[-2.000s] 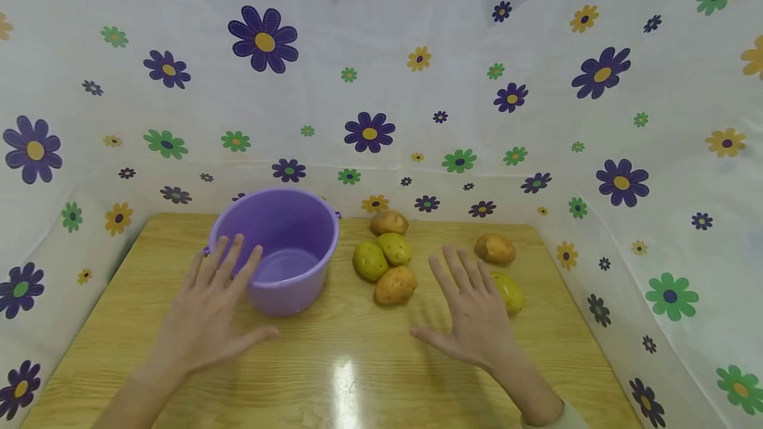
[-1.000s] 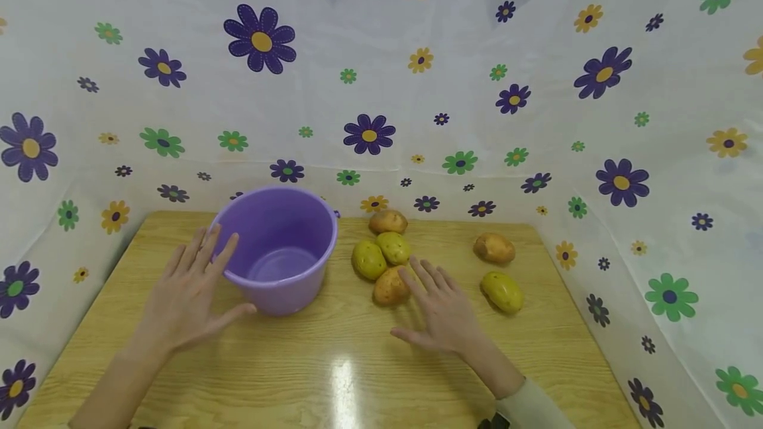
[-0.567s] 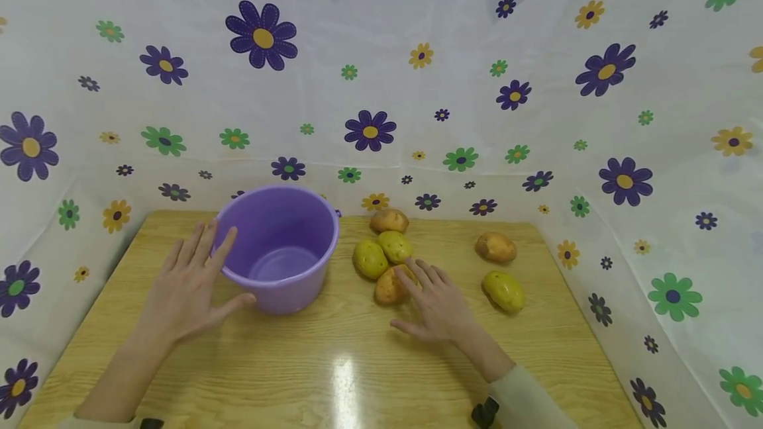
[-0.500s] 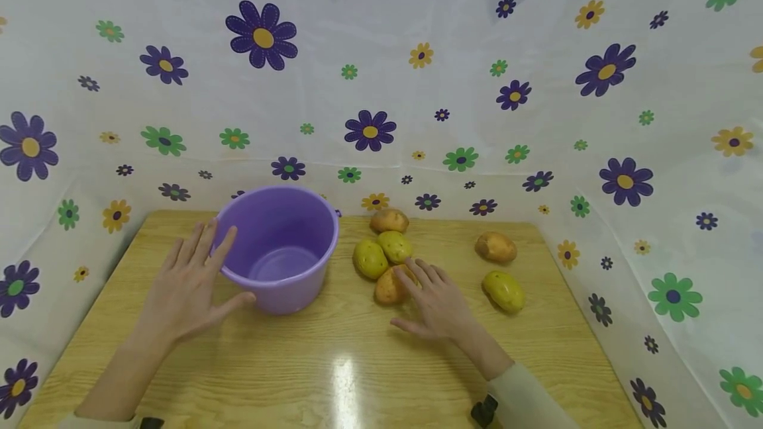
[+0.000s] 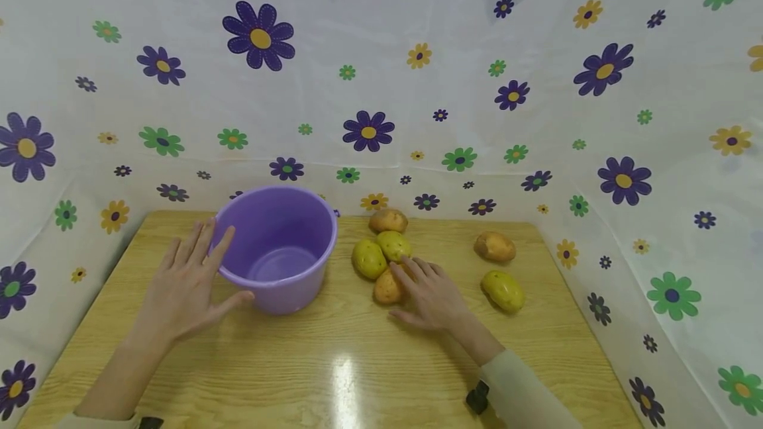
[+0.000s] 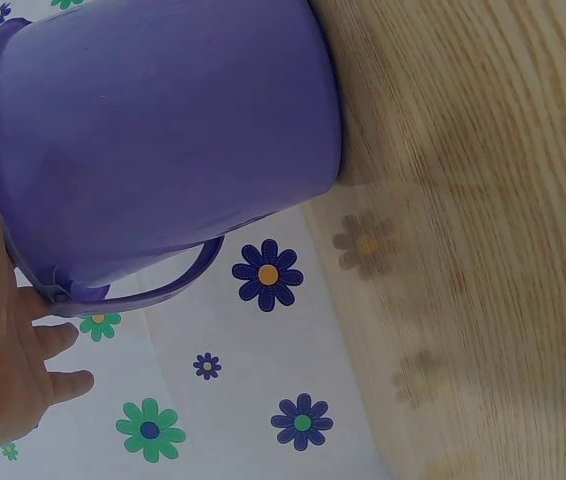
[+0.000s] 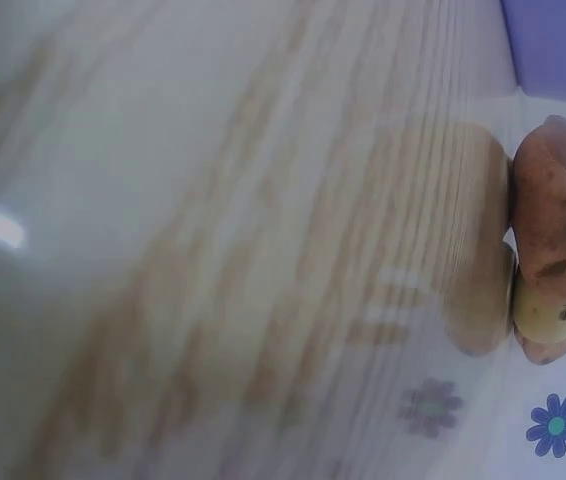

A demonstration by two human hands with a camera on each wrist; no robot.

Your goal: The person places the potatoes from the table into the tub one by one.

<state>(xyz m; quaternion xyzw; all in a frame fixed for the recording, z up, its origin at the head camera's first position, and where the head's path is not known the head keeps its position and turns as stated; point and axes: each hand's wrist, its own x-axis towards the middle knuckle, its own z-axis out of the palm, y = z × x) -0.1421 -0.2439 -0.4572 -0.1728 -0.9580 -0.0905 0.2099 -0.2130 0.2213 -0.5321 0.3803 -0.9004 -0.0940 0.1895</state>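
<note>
A purple bucket (image 5: 292, 293) stands upright on the left of the table, nothing visible inside it. My left hand (image 5: 185, 290) is at its near left rim with the fingers spread; the left wrist view has several fingertips beside the rim and the handle (image 6: 153, 297). To the right of the bucket is a cluster of brown and yellow-green potatoes. Over the nearest brown potato (image 5: 387, 288) lies my right hand (image 5: 432, 296), fingers loosely bent across its right side and the thumb in front, partly hiding it. The right wrist view shows that potato (image 7: 546, 220) close by the hand at the edge.
Behind the near potato lie two yellow-green ones (image 5: 369, 259) and a brown one (image 5: 388, 221). Farther right are another brown potato (image 5: 495, 247) and a yellow-green one (image 5: 503, 291). White flowered cloth (image 5: 381, 85) walls the wooden table (image 5: 298, 376) at the back and sides.
My right hand has moved left, away from the right-hand pair, and has come down onto the near brown potato. My left hand has shifted slightly left along the bucket's rim.
</note>
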